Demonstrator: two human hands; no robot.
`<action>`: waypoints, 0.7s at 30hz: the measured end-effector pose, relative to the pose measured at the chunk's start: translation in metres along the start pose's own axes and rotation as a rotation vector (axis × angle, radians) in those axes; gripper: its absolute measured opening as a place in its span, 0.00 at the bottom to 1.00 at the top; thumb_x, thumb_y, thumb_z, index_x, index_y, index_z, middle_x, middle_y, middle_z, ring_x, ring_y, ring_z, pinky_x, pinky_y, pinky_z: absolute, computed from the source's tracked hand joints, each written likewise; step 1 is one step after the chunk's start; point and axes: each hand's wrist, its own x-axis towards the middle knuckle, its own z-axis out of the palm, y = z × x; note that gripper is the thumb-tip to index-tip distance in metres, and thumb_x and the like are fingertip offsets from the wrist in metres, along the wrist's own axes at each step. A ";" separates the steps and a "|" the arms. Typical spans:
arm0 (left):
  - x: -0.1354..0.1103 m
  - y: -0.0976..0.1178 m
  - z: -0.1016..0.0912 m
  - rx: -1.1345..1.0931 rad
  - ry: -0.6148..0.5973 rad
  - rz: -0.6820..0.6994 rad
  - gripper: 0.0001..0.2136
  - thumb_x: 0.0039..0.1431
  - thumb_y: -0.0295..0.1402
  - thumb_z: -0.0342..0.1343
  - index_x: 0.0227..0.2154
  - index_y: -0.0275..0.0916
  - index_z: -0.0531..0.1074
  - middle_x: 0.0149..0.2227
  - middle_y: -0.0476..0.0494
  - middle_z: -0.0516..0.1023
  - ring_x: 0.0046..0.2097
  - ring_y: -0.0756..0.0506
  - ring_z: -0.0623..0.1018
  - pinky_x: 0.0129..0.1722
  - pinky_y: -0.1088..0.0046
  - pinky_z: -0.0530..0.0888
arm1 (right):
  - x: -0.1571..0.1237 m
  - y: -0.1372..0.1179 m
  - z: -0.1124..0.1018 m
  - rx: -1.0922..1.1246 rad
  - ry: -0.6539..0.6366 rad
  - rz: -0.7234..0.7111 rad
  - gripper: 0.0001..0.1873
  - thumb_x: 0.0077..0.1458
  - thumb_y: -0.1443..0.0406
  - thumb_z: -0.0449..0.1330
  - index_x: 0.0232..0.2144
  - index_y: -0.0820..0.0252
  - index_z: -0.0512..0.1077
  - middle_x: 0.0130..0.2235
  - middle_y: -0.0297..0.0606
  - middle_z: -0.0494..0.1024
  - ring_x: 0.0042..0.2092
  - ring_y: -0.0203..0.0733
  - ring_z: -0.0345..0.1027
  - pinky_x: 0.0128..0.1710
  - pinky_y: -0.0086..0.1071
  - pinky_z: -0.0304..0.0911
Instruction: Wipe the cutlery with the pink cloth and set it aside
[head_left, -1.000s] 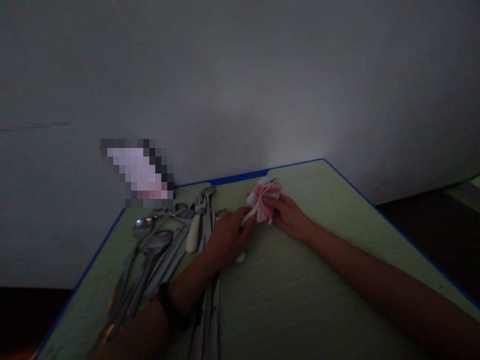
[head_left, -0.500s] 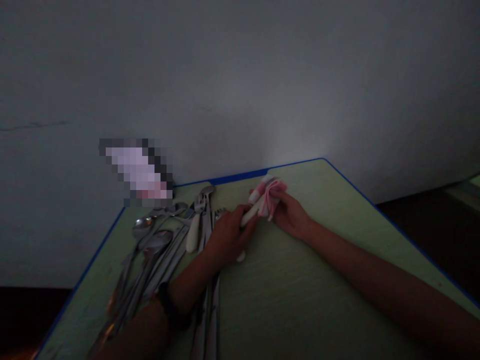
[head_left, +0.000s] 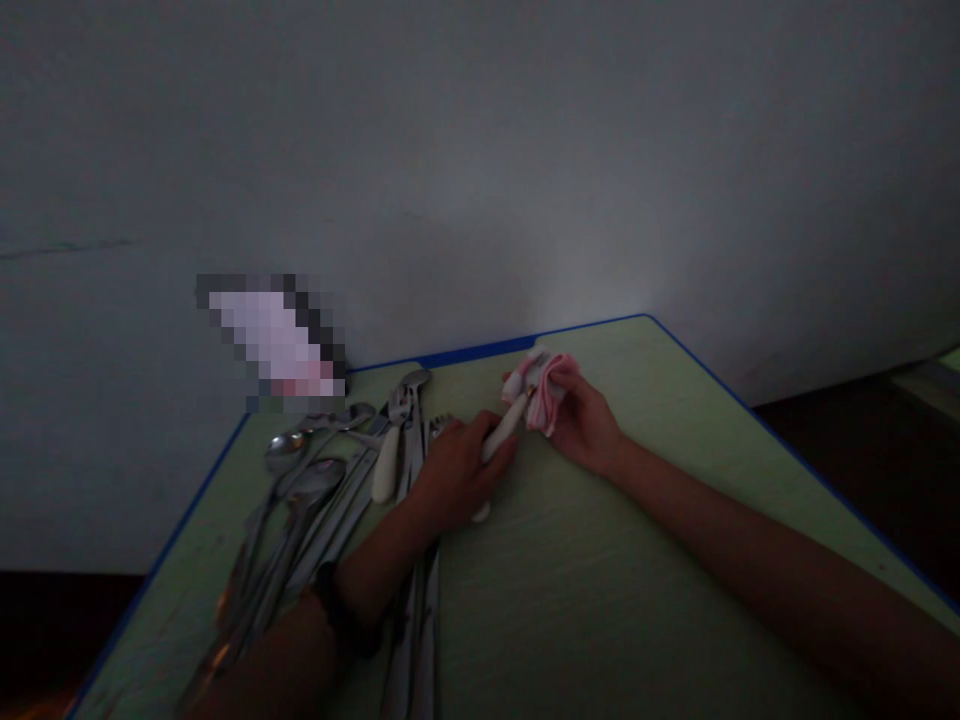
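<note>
The white-handled utensil (head_left: 504, 433) slants up out of the left hand (head_left: 459, 472), its handle clamped between thumb and fingers, its far end hidden in a pink-and-white cloth (head_left: 556, 388) just beyond those fingertips. The right hand (head_left: 589, 428) has its fingers closed on that cloth. Left of the left fingers lies a white-handled fork (head_left: 387, 462); farther left, metal spoons (head_left: 285, 453) overlap. Beneath both hands spreads the pale green, blue-edged table (head_left: 660, 580).

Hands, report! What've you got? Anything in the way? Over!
Left hand: gripping white-handled utensil. Right hand: holding pink-and-white cloth, hiding utensil's far end. Loose cutlery around left forearm.
</note>
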 end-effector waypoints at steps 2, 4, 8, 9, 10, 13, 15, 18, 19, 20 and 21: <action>0.000 0.000 0.000 0.002 0.000 0.020 0.14 0.62 0.41 0.43 0.42 0.38 0.67 0.35 0.43 0.76 0.35 0.43 0.73 0.36 0.66 0.67 | 0.001 0.003 -0.002 -0.045 -0.006 0.017 0.07 0.48 0.66 0.57 0.33 0.59 0.70 0.33 0.36 0.78 0.40 0.42 0.71 0.44 0.36 0.66; 0.000 0.000 -0.001 0.009 0.003 0.032 0.15 0.63 0.41 0.43 0.42 0.37 0.67 0.35 0.43 0.76 0.35 0.43 0.73 0.36 0.66 0.67 | 0.001 0.007 -0.004 -0.103 -0.017 0.022 0.06 0.47 0.67 0.60 0.32 0.60 0.71 0.34 0.37 0.78 0.41 0.41 0.71 0.45 0.35 0.65; 0.001 0.000 -0.001 0.014 -0.012 0.058 0.15 0.63 0.40 0.42 0.43 0.37 0.67 0.35 0.43 0.77 0.34 0.44 0.73 0.36 0.68 0.67 | 0.000 0.012 -0.005 -0.217 -0.089 0.011 0.08 0.45 0.68 0.63 0.32 0.62 0.73 0.35 0.38 0.78 0.42 0.42 0.71 0.45 0.36 0.65; 0.001 0.000 -0.001 0.015 -0.013 0.062 0.15 0.63 0.40 0.42 0.43 0.38 0.68 0.35 0.44 0.77 0.34 0.44 0.74 0.36 0.68 0.67 | -0.001 0.011 -0.005 -0.231 -0.095 0.009 0.08 0.46 0.67 0.63 0.32 0.62 0.73 0.34 0.38 0.79 0.42 0.42 0.71 0.45 0.36 0.65; 0.001 0.000 -0.001 0.016 -0.014 0.065 0.14 0.63 0.40 0.42 0.43 0.38 0.68 0.35 0.44 0.77 0.34 0.45 0.74 0.37 0.68 0.67 | -0.001 0.011 -0.005 -0.237 -0.092 0.008 0.08 0.46 0.66 0.63 0.32 0.62 0.73 0.34 0.38 0.79 0.42 0.42 0.71 0.45 0.37 0.65; 0.001 0.000 -0.002 0.018 -0.021 0.070 0.14 0.63 0.40 0.42 0.43 0.38 0.68 0.34 0.44 0.77 0.34 0.45 0.74 0.37 0.68 0.66 | -0.002 0.010 -0.003 -0.231 -0.074 0.014 0.09 0.46 0.65 0.64 0.33 0.62 0.73 0.33 0.39 0.79 0.42 0.43 0.71 0.45 0.38 0.66; 0.001 0.001 -0.002 0.012 -0.025 0.078 0.15 0.63 0.40 0.42 0.43 0.38 0.68 0.35 0.44 0.77 0.34 0.45 0.74 0.37 0.68 0.66 | -0.002 0.010 -0.003 -0.229 -0.055 0.000 0.09 0.46 0.64 0.64 0.32 0.62 0.73 0.33 0.39 0.79 0.42 0.43 0.71 0.45 0.38 0.66; 0.001 0.003 -0.003 0.008 -0.016 0.087 0.15 0.64 0.40 0.41 0.43 0.39 0.68 0.36 0.45 0.77 0.34 0.45 0.74 0.37 0.68 0.66 | -0.001 0.012 -0.004 -0.235 -0.037 -0.029 0.11 0.48 0.60 0.63 0.33 0.61 0.73 0.33 0.39 0.79 0.43 0.42 0.71 0.46 0.38 0.65; 0.001 0.003 -0.003 0.011 -0.013 0.089 0.15 0.64 0.40 0.41 0.42 0.39 0.68 0.35 0.45 0.77 0.34 0.45 0.74 0.36 0.68 0.66 | -0.001 0.013 -0.005 -0.230 -0.032 -0.036 0.12 0.48 0.59 0.63 0.33 0.61 0.73 0.34 0.39 0.79 0.43 0.42 0.71 0.47 0.38 0.65; 0.001 0.003 -0.003 0.016 -0.014 0.091 0.15 0.64 0.40 0.40 0.41 0.39 0.68 0.34 0.45 0.76 0.33 0.45 0.74 0.36 0.69 0.66 | 0.000 0.013 -0.005 -0.216 -0.024 -0.040 0.12 0.49 0.58 0.62 0.33 0.61 0.73 0.34 0.39 0.78 0.44 0.42 0.71 0.47 0.37 0.64; 0.001 0.003 -0.003 0.022 -0.018 0.093 0.14 0.64 0.40 0.40 0.40 0.38 0.68 0.32 0.46 0.76 0.33 0.45 0.73 0.36 0.69 0.66 | 0.001 0.013 -0.005 -0.194 -0.007 -0.045 0.13 0.49 0.58 0.61 0.33 0.61 0.73 0.34 0.39 0.78 0.44 0.42 0.71 0.47 0.37 0.64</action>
